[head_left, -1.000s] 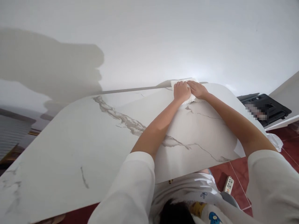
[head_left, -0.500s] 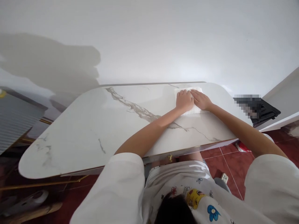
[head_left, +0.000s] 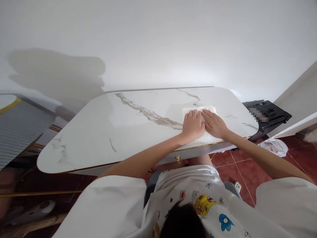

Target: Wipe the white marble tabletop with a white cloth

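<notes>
A white cloth (head_left: 210, 135) lies flat on the white marble-patterned tabletop (head_left: 138, 132), right of the middle and close to the front edge. My left hand (head_left: 193, 125) presses down on the cloth's left part, its fingers laid flat and pointing toward the wall. Beside it, my right hand (head_left: 214, 124) rests flat on the cloth's right part, fingertips angled to the left. The two hands touch or nearly touch. Parts of the cloth are hidden under both palms.
A white wall (head_left: 158, 43) stands behind the table. At the right is a black object (head_left: 274, 115), with a plastic bag (head_left: 274, 146) on the red tiled floor (head_left: 250, 168). A ribbed grey cabinet (head_left: 22, 129) stands left. A gold knob (head_left: 177, 159) sits below the front edge.
Both hands and the cloth have moved toward me, from near the table's back edge to near its front edge. The view has shifted slightly, and more of the left cabinet shows.
</notes>
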Action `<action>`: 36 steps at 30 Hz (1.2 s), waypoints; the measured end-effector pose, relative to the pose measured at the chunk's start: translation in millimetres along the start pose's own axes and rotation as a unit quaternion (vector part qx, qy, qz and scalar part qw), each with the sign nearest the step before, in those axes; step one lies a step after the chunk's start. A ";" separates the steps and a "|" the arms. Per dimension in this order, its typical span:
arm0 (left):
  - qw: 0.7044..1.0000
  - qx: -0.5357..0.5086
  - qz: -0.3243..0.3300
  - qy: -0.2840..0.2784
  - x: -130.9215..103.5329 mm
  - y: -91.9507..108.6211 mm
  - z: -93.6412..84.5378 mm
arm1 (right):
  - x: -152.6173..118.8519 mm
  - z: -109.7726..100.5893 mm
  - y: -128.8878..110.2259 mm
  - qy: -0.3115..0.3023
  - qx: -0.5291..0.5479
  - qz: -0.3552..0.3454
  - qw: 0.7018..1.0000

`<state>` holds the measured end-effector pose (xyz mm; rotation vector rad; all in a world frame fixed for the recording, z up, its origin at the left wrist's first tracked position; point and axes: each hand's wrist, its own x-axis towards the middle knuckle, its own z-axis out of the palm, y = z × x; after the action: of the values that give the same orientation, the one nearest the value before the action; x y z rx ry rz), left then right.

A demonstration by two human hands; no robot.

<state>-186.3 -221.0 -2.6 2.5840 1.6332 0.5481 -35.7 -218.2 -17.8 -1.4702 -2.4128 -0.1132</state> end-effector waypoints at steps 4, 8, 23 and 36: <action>1.000 -0.002 -0.005 -0.013 -7.6 16.3 -0.6 | -15.1 -4.5 9.3 -0.005 0.005 -0.017 1.000; 0.999 -0.025 -0.014 -0.016 -2.8 36.4 4.0 | -26.9 -12.8 28.7 -0.020 0.010 -0.015 1.000; 0.997 -0.071 0.014 -0.004 76.7 51.6 27.2 | 6.4 -7.9 112.1 0.013 0.025 0.030 0.999; 0.997 -0.072 -0.030 0.018 167.5 4.1 47.2 | 109.2 8.5 148.1 -0.024 0.007 0.045 0.999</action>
<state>-103.5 -67.9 0.1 2.4286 1.6130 0.6844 46.2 -53.6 -6.6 -1.5908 -2.3749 -0.0414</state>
